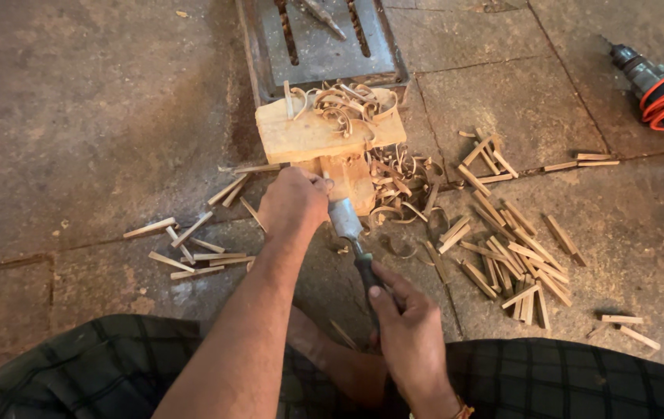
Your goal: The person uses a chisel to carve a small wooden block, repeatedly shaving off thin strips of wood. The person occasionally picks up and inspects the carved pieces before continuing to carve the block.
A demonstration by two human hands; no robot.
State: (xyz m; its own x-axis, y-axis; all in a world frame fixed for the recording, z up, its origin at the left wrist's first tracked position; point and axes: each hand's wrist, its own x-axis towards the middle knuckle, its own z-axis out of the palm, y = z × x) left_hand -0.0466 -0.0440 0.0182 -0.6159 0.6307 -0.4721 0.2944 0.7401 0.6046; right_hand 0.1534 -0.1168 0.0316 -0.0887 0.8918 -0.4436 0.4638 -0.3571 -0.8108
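I sit on the grey stone floor (99, 101) with my dark checked cloth (99, 365) across my lap, and both my hands are busy in front of me. My left hand (294, 203) is closed in a fist against the near edge of a pale, chunky wooden block (312, 133), apparently pinching a small piece of wood there, though my knuckles hide exactly what the fingers hold. My right hand (409, 334) is wrapped around the dark handle of a broad steel chisel (347, 223), thumb laid along the top; the blade slants up and away from me, its end hidden by my left hand at the block's lower part. Curled light-brown wood shavings (347, 105) are heaped on top of the block and spill down to its right. Short, thin cut wooden sticks (502, 248) lie scattered on the floor to my right, and a smaller scatter (192, 248) lies to my left. Behind the block sits a dark metal tray (324, 46). At the far right lies a power drill with a coiled orange cable (662, 91).
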